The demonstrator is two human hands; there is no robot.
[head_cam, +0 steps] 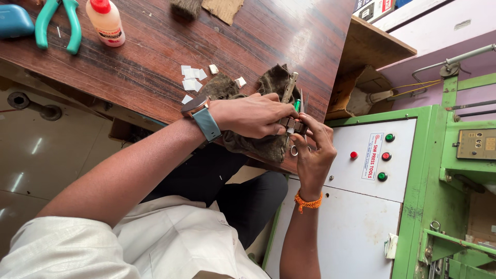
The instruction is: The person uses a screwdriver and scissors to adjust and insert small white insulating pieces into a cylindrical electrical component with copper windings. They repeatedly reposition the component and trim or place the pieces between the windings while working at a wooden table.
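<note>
My left hand [253,114], with a grey-strapped watch on its wrist, rests on a dark rag [268,82] at the wooden table's edge and pinches a small metal part [292,125]. My right hand [312,147], with an orange thread on its wrist, meets it from below, its fingertips on the same part. A green-handled thin tool [297,105] and a slim metal bar [289,85] stick up between the two hands. Which fingers hold these is hidden. A small metal ring [293,150] hangs under the right fingers.
On the brown table [155,46] lie teal-handled pliers [57,23], a red-capped bottle [106,20], white paper scraps [192,77] and a blue object [13,20]. A green and white machine [382,155] with red and green buttons stands to the right.
</note>
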